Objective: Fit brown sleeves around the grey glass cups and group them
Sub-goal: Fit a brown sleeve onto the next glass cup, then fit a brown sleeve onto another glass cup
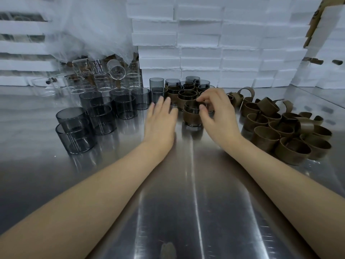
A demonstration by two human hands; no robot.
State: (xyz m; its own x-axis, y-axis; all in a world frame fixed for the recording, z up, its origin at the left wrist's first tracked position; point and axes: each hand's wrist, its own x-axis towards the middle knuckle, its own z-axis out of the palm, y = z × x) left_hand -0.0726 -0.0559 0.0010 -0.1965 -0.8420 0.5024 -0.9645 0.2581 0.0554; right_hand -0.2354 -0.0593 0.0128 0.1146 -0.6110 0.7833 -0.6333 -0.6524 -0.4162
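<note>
A sleeved grey glass cup (192, 116) stands on the steel table (186, 184) at centre. My right hand (216, 116) pinches its rim with thumb and fingertips. My left hand (160, 124) hovers just left of it, blurred, fingers straight and holding nothing. Behind the cup stands a group of sleeved cups (183, 92). Bare grey cups (97, 114) stand in a cluster to the left. A heap of brown sleeves (285, 131) lies to the right.
Clear glass beakers (104, 77) crowd the back left under a plastic sheet. Stacked white foam boxes (214, 43) form a wall behind the table. More foam boxes (328, 53) rise at the far right.
</note>
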